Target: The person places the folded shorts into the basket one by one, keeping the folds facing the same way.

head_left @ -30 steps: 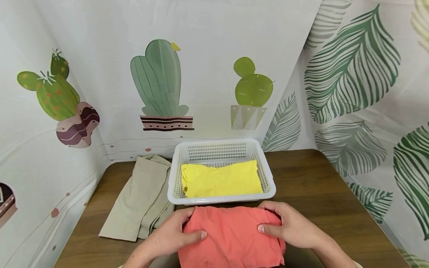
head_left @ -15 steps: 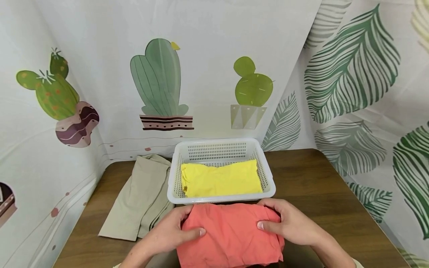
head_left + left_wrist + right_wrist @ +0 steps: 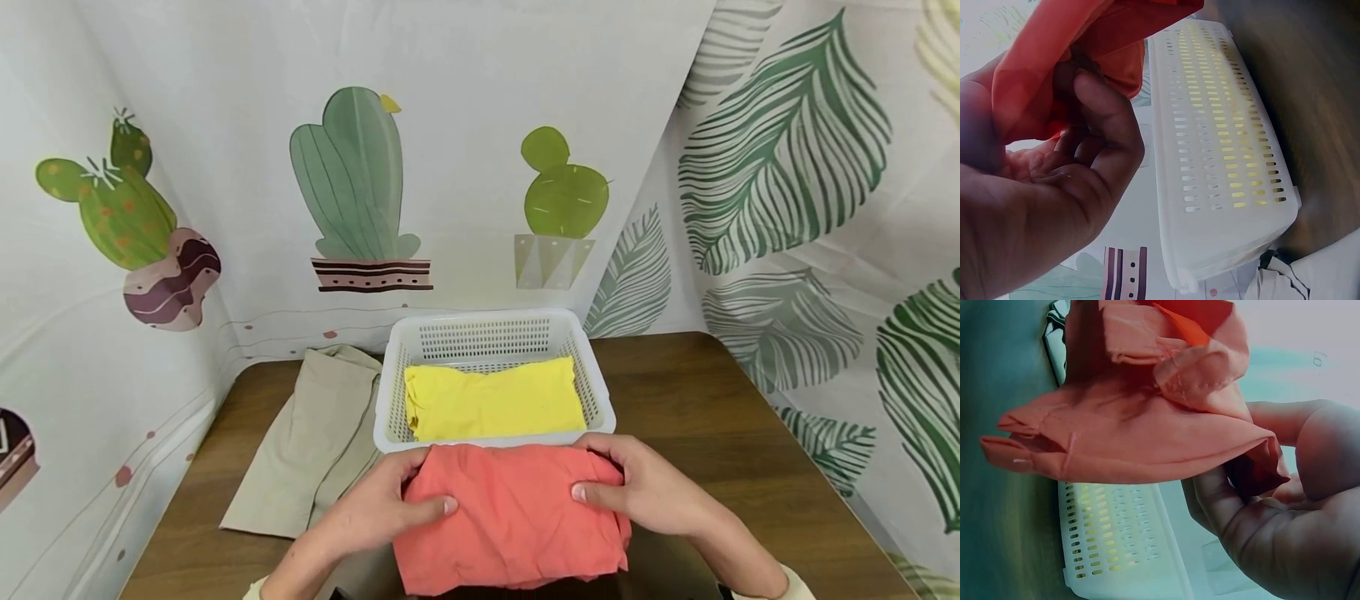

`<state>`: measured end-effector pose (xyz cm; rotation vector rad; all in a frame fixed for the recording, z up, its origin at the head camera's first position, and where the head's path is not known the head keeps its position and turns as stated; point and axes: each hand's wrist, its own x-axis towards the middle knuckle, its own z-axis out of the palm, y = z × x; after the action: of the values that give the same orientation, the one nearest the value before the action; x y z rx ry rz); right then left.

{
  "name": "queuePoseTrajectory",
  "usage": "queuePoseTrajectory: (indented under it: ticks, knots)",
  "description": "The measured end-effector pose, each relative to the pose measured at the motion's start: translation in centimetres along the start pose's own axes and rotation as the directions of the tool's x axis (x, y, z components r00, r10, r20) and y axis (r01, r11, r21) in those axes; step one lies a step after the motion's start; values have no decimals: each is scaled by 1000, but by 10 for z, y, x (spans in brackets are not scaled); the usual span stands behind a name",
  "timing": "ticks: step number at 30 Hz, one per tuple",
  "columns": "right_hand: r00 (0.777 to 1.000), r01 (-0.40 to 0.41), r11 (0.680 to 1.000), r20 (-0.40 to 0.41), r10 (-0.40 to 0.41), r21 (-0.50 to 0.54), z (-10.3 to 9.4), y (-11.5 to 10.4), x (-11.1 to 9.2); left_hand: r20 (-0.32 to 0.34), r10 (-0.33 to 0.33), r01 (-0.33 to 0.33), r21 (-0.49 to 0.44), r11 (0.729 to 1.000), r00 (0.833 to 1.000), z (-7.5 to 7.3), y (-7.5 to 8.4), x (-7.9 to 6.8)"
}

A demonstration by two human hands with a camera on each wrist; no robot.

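Note:
A folded coral-red cloth garment (image 3: 510, 517) hangs between both hands, just in front of the basket. My left hand (image 3: 386, 504) grips its left upper edge, thumb on the near face and fingers curled behind, as the left wrist view confirms. At the opposite end my right hand (image 3: 637, 492) pinches the cloth the same way; in the right wrist view the garment's folded layers (image 3: 1141, 437) show from below. Beyond it stands a white perforated plastic basket (image 3: 487, 318), with a folded yellow garment (image 3: 495, 400) lying inside.
On the brown wooden table (image 3: 705, 417), left of the basket, lies a folded khaki garment (image 3: 307, 450). Behind the table hangs a pale curtain (image 3: 465, 167) printed with cacti, and leaf-patterned fabric (image 3: 795, 158) borders the right side.
Both hands have raised the red garment slightly and moved it forward, towards the basket's near rim. Its lower edge now shows. The basket, yellow garment and khaki garment stay put.

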<state>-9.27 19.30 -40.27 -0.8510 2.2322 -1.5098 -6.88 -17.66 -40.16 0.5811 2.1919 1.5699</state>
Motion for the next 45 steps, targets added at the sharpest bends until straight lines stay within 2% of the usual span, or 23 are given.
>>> queuePoseTrajectory:
  ticks: [14,22,30,45]
  knots:
    - [1000,-5,1000,-12,5,16,-6,-4,5,-15,-2,3,74,997,1000,-9,8,6]
    - [1000,-7,1000,-16,7,12,-10,-6,9,-11,5,-4,78,997,1000,-14,11,9]
    - [999,-24,1000,-23,24,-7,-15,-11,13,-26,-15,17,77,997,1000,-20,16,10]
    - [999,-28,999,-26,27,-22,-22,-14,24,-21,-20,21,29,999,1000,-30,20,16]
